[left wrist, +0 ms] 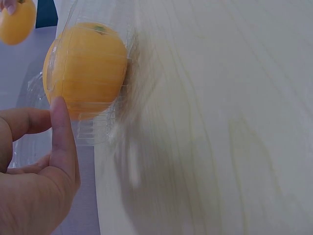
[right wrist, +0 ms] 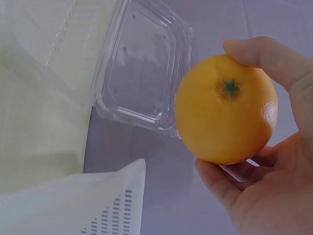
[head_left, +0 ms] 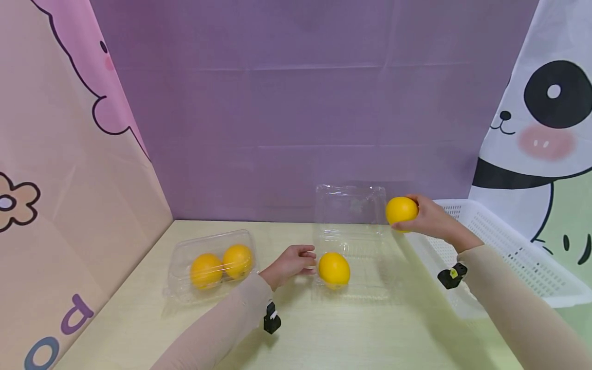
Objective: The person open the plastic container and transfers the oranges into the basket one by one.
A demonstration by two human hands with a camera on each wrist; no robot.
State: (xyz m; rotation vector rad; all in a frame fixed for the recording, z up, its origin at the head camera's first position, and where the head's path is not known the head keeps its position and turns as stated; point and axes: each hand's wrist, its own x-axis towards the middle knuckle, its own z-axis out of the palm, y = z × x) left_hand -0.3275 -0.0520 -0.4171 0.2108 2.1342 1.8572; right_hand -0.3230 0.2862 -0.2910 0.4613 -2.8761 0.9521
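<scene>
My right hand (head_left: 427, 218) holds an orange (head_left: 401, 211) in the air, thumb and fingers around its sides; a green star-shaped stem mark shows in the right wrist view. It is above the table's back right, between the open clear plastic box (head_left: 365, 272) and the white basket. In the left part of that box sits another orange (head_left: 334, 269). My left hand (head_left: 291, 264) is at the box's left edge, fingers (left wrist: 62, 137) extended beside the orange. Whether they touch the plastic, I cannot tell. The box's lid (right wrist: 139, 63) stands raised at the back.
On the left of the table (head_left: 296, 334) is a clear plastic box (head_left: 178, 264) with two oranges (head_left: 206, 271) inside, its lid seemingly down. A white perforated basket (head_left: 501, 234) stands along the right side. A purple backdrop (head_left: 287, 113) rises behind the table.
</scene>
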